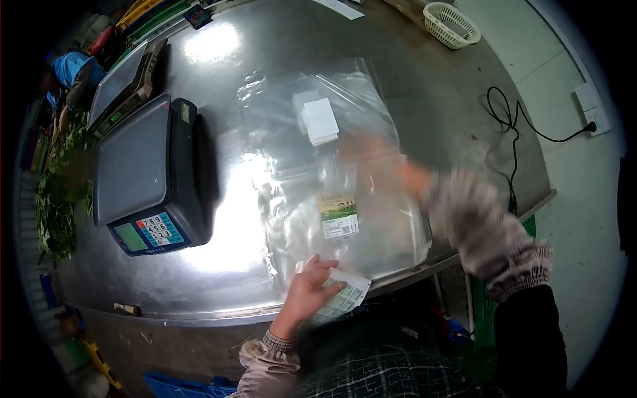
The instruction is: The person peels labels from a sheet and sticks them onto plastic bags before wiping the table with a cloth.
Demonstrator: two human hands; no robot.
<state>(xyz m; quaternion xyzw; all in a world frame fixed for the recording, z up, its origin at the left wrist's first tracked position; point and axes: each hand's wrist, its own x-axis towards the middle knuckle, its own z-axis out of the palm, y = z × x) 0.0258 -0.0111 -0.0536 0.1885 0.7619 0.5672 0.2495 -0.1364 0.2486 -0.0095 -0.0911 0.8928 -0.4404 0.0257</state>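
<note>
Near the table's front edge, my left hand grips a sheet of printed labels, white with green patterning. My right hand is smeared by motion above the clear plastic bags, so its fingers cannot be made out. On the upper bag of the nearer pile shows a green and white printed label. A small stack of white cards lies farther back on more clear plastic.
To the left stands a digital scale, with a second scale behind it. A white basket sits at the far right, and a black cord runs to a wall socket. Leafy greens and a person in blue are beyond the left edge.
</note>
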